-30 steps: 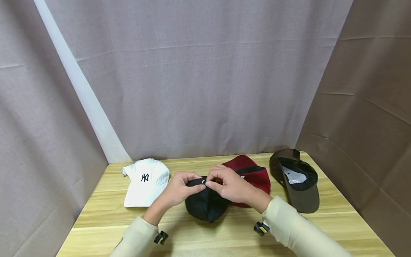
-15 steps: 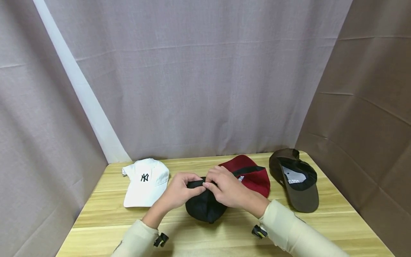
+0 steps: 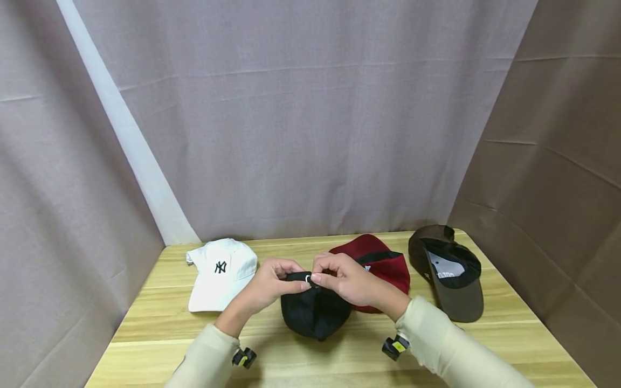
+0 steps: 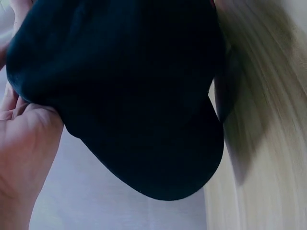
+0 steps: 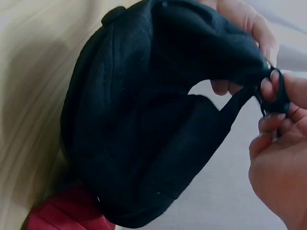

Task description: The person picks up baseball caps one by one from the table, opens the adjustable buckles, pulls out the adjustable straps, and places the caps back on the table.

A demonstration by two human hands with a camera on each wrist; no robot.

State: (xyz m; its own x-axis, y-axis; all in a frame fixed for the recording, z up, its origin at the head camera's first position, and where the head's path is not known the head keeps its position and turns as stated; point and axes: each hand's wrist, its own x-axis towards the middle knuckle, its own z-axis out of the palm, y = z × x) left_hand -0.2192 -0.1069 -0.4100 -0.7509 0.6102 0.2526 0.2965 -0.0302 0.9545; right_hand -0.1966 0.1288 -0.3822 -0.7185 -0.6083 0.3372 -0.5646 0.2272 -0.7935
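A black cap (image 3: pixel 315 318) is held over the middle of the table, its rounded crown toward the wearer. My left hand (image 3: pixel 274 283) pinches its back edge between thumb and fingers. Right beside it, my right hand (image 3: pixel 351 280) pinches the strap at the cap's back opening, where a small white piece shows between the fingertips. In the right wrist view the narrow strap (image 5: pixel 240 103) runs into the right hand's fingers (image 5: pixel 273 122), its end looped there. The left wrist view shows the cap's brim (image 4: pixel 168 167) pointing away from the left hand, near the tabletop.
On the left of the wooden table (image 3: pixel 160 323) stands a white cap (image 3: pixel 204 293) with a dark logo. Behind the right hand lies a dark red cap (image 3: pixel 393 272). A brown cap (image 3: pixel 458 299) lies tipped at the right edge, inside showing. A grey curtain (image 3: pixel 310 134) hangs behind.
The right hand has shifted slightly at the strap, and the white piece hidden half a second ago shows again. The black cap's crown has spread a little to the right. The other caps stay put.
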